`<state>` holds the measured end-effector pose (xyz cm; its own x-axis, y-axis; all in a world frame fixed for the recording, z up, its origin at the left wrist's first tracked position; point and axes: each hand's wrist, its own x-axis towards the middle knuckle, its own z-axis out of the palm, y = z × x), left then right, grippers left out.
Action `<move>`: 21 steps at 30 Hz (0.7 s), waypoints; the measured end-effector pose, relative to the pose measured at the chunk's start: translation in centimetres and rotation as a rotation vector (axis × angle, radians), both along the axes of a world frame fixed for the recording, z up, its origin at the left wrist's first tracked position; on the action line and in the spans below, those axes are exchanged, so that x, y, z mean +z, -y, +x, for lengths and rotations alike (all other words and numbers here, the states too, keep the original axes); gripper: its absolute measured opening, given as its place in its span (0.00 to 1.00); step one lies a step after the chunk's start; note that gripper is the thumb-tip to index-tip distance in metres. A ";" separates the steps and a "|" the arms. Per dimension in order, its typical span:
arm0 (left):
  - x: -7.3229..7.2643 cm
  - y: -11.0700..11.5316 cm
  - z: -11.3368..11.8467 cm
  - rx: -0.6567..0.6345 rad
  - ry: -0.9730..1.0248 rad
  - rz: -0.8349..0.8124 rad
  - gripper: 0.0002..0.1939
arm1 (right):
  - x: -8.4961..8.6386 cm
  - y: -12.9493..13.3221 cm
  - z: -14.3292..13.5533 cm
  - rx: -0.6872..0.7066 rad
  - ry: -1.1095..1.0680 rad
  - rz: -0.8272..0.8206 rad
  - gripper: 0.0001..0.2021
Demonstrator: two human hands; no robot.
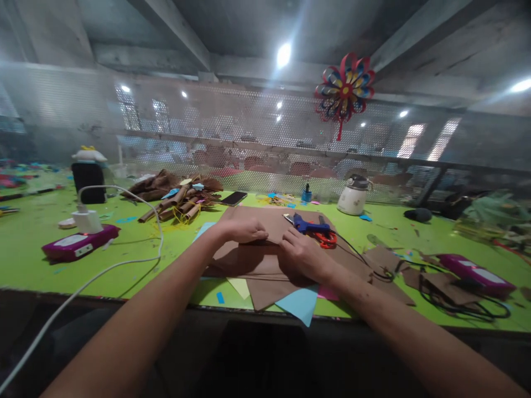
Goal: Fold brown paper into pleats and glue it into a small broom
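Note:
Sheets of brown paper lie stacked in front of me on the green table. My left hand is closed on the edge of the top brown sheet, fingers pressed together. Close beside it, my right hand pinches the same edge, which looks folded or rolled between the two hands. Just beyond my right hand rests a blue glue gun, and orange-handled scissors lie partly under it. Light blue paper and yellow paper stick out below the brown stack.
Purple power strips sit left and right, with a white cable looping on the left. Brown paper rolls, a black phone, a blue bottle and a white jug stand behind. Brown scraps lie right.

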<state>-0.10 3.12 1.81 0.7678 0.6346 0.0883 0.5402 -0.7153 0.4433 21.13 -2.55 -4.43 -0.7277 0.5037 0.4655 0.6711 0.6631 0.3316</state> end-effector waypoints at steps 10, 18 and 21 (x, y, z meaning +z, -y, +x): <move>-2.3 0.8 -0.3 0.011 0.026 -0.159 0.20 | 0.2 0.1 0.0 -0.033 -0.034 0.071 0.11; -3.0 0.3 -0.4 0.015 -0.003 -0.144 0.22 | 0.2 0.2 0.3 0.025 -0.189 -0.022 0.10; -2.8 0.8 -0.4 -0.003 0.015 -0.165 0.23 | 0.9 0.7 0.4 0.114 -0.423 -0.120 0.09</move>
<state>-0.47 2.36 -0.97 0.7688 0.6395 -0.0054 0.5309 -0.6336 0.5628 21.52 -3.21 -3.54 -0.5402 0.4998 0.6771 0.6515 0.7576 -0.0394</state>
